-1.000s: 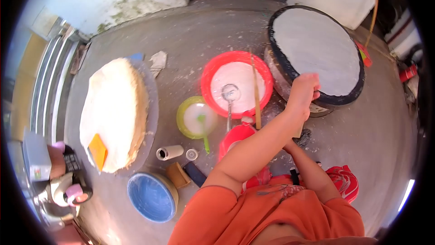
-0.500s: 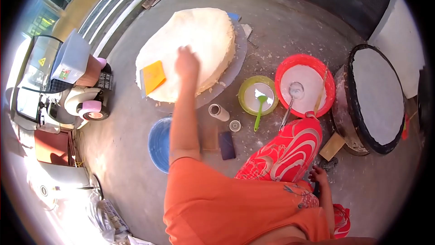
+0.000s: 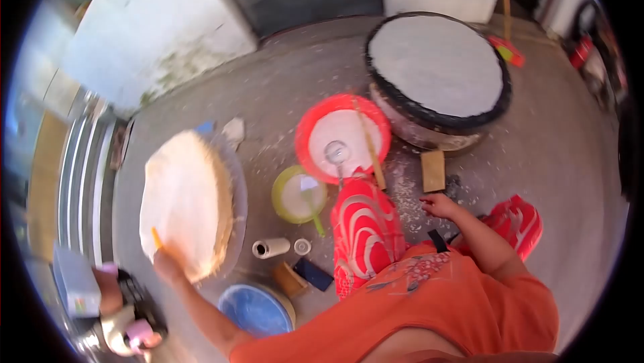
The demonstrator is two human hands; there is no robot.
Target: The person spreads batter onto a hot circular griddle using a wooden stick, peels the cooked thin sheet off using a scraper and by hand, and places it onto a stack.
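My left hand (image 3: 169, 267) is closed around an orange-yellow scraper (image 3: 157, 237), seen nearly edge-on and slightly blurred. It is at the near end of a tall, rounded stack of cream-white sheets (image 3: 184, 195); I cannot tell whether the blade touches the surface. The stack rests on a round greyish base (image 3: 239, 195). My right hand (image 3: 437, 206) hangs beside my red-patterned trouser leg, fingers loosely apart and holding nothing. Just beyond it, a tan block (image 3: 433, 171) sits on the floor.
A red basin (image 3: 308, 121) holds white liquid, a ladle (image 3: 337, 153) and a wooden stick (image 3: 367, 141). Nearby stand a green bowl (image 3: 278, 205) with a green-handled spatula (image 3: 316, 221), a blue basin (image 3: 255, 309), a white cylinder (image 3: 272, 248) and a black-rimmed drum-like vessel (image 3: 439, 71).
The view has swung right, shifting the stack left and down. My left hand, previously empty above the stack, now grips the scraper. My right hand has moved forward.
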